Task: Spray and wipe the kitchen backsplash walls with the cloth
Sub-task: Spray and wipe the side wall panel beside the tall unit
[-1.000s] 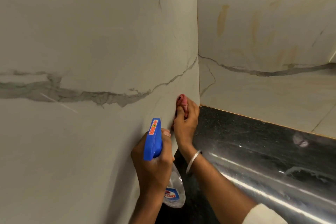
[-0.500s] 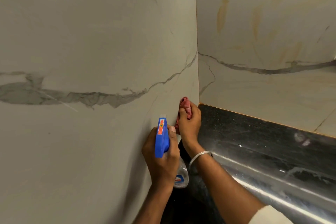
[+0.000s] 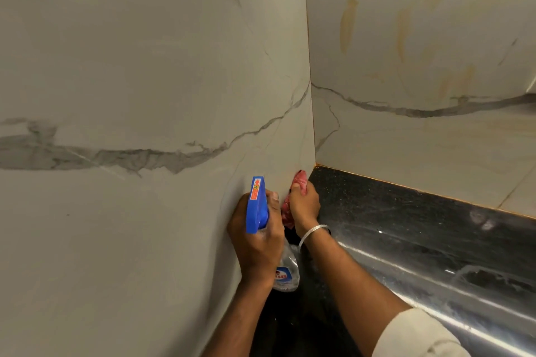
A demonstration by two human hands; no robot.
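My left hand (image 3: 256, 243) grips a spray bottle (image 3: 256, 206) with a blue trigger head and a clear body that shows below my fist. The nozzle points up along the left backsplash wall (image 3: 145, 66), a pale marble panel with grey veins. My right hand (image 3: 304, 203), with a silver bangle on the wrist, grips a crumpled pink cloth (image 3: 300, 180) and presses it against the bottom of the left wall, close to the corner. The right backsplash wall (image 3: 420, 52) carries yellowish streaks.
A black glossy countertop (image 3: 406, 226) runs along the foot of the right wall, with an orange-tinted seam where it meets the tile. The two walls meet in a vertical corner line above my right hand.
My right hand has slid the cloth toward the corner and slightly down along the left wall. My left hand with the bottle has followed to the right, closer to the cloth.
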